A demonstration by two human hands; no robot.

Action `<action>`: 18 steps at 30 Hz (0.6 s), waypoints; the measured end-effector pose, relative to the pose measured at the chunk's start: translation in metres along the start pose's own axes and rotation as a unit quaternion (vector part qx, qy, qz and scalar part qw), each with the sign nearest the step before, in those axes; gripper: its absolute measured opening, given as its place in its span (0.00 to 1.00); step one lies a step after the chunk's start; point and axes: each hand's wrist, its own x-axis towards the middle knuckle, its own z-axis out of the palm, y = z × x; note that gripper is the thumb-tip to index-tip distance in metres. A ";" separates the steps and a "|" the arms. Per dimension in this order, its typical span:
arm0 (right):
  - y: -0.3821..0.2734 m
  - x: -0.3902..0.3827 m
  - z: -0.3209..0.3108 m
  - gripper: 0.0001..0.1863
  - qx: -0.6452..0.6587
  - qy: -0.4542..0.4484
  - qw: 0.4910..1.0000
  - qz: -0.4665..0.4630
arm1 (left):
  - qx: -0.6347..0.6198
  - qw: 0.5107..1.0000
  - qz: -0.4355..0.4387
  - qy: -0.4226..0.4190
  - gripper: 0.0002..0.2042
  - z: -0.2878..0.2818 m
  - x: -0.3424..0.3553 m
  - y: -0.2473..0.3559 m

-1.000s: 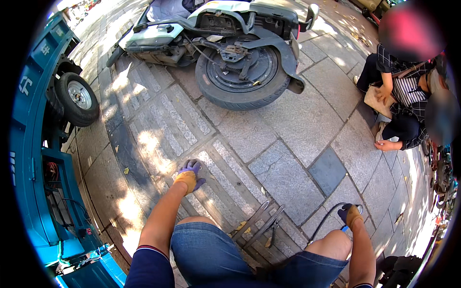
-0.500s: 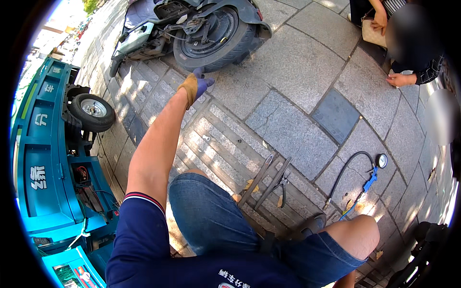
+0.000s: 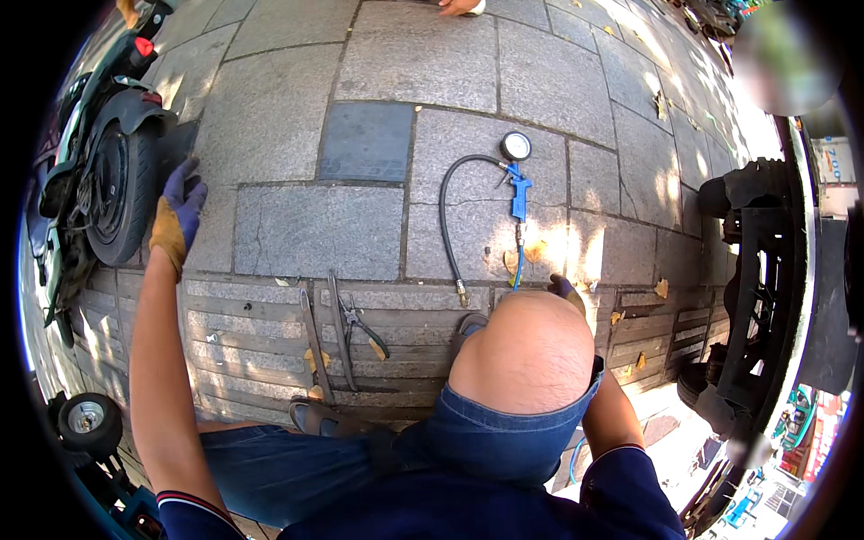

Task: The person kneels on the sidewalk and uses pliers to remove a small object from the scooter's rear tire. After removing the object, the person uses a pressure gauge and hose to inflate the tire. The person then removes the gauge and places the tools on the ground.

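My left hand (image 3: 179, 216), in a tan and purple glove, reaches out with its fingers stretched and apart. It holds nothing and is beside the rear tyre (image 3: 135, 202) of a scooter lying on its side. Partly hidden behind my bare knee, my gloved right hand (image 3: 567, 290) shows a few outstretched fingers near the paving, with nothing visible in them. Ahead of that knee lies a tyre inflator (image 3: 519, 196) with a blue handle, a round gauge and a black hose. Two long metal tyre levers (image 3: 317, 346) (image 3: 341, 328) and a pair of pliers (image 3: 364, 331) lie left of it.
A small wheel (image 3: 87, 421) of a teal cart stands at the lower left. Dark vehicle parts (image 3: 756, 270) line the right side. Another person's hand (image 3: 460, 6) shows at the top edge. Dry leaves (image 3: 661, 288) are scattered over the stone paving (image 3: 279, 108).
My view has swung to the right, so the scooter and cart now sit farther left. My right hand has come into view beside the knee. My left hand stays outstretched near the tyre.
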 end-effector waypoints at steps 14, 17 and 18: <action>-0.079 0.125 0.030 0.36 -0.107 0.045 0.992 -0.054 | 0.342 0.866 0.036 -0.363 0.31 0.174 -0.198 0.006; -0.103 0.131 0.022 0.28 -0.176 0.022 0.979 -0.100 | 0.301 0.911 -0.005 -0.282 0.27 0.166 -0.190 0.009; -0.106 0.126 0.019 0.26 -0.177 0.050 0.974 -0.132 | 0.288 0.921 -0.007 -0.264 0.26 0.162 -0.186 0.010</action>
